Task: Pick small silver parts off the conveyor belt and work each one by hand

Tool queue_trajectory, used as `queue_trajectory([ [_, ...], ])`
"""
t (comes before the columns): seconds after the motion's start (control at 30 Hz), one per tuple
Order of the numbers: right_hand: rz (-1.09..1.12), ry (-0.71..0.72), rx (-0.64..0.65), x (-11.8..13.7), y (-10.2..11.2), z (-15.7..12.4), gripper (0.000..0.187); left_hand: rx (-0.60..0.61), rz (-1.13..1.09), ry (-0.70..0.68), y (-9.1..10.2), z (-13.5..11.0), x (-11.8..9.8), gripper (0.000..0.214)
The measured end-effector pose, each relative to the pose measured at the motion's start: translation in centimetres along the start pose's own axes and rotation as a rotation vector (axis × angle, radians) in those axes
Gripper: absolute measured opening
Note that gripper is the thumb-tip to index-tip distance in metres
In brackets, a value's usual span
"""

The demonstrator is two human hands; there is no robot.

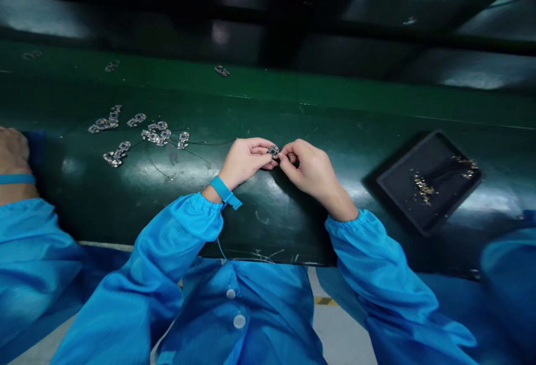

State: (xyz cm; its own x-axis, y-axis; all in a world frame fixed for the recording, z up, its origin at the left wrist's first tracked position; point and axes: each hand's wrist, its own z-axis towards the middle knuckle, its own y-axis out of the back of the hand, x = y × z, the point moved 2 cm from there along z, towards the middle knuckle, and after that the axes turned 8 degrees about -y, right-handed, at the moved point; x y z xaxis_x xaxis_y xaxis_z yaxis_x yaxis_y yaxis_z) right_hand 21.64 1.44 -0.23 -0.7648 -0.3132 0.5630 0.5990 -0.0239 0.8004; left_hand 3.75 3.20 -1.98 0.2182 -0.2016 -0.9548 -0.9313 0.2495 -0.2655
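Between the thumb and fingers of my left hand (252, 154) is a small circuit board (273, 152), held just above the green mat. My right hand (307, 165) pinches at the board's right edge with thumb and forefinger; whatever tiny piece sits between those fingertips is too small to name. Several more circuit boards (161, 135) lie loosely grouped to the left of my left hand, some with thin dark wires trailing from them. A blue wrist strap (226, 192) circles my left wrist.
A black tray (402, 209) holding scattered small gold-coloured parts (424, 188) sits at the right. Single boards (221, 70) lie on the green strip (335, 94) farther back. At the far left rests a co-worker's hand (13, 155); another person's blue sleeve (508, 264) shows at the right edge.
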Motion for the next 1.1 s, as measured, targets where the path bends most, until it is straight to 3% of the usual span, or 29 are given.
queue_trajectory([
  [0.63, -0.008, -0.017, 0.012, 0.15, 0.08, 0.05, 0.006, 0.004, 0.019, -0.012, -0.02, 0.09, 0.27, 0.021],
  [0.93, 0.015, -0.094, 0.062, -0.06, 0.08, 0.12, 0.005, 0.029, 0.052, -0.011, -0.15, -0.06, -0.14, 0.02],
  [1.1, 0.083, -0.144, 0.082, -0.15, 0.27, 0.16, 0.015, 0.074, 0.052, -0.005, 0.18, -0.04, -0.14, 0.022],
])
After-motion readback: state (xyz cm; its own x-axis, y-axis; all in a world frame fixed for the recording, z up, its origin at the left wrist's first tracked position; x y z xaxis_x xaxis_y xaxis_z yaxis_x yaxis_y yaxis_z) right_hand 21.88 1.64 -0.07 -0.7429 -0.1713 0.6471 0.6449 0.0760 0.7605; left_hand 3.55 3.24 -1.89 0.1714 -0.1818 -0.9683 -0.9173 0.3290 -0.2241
